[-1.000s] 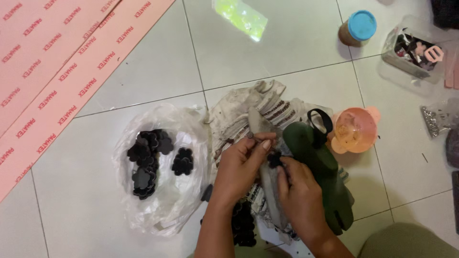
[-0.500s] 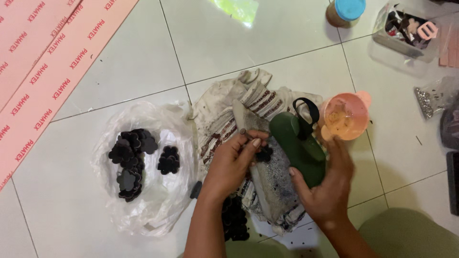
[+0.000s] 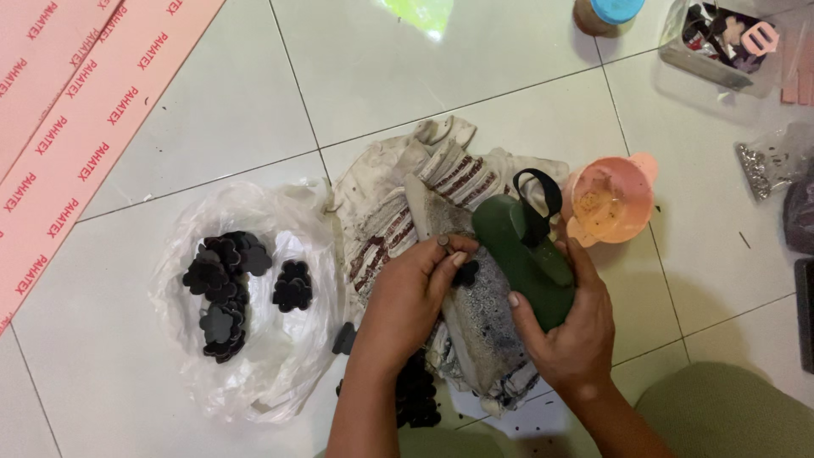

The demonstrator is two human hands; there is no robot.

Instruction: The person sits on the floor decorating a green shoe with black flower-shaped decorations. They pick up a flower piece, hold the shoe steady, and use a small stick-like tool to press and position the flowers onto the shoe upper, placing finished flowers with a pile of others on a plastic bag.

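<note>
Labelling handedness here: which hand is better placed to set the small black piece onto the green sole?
Left. The left hand pinches the black piece right beside the green sole, while the right hand is busy gripping that sole.

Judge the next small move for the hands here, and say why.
Probably the left hand should press the small black flower-shaped piece down by the dark green sole. The piece sits at that hand's fingertips, right beside the sole, while the right hand grips the sole from below and steadies it over the stained cloth. Whether glue is on it cannot be told.
</note>
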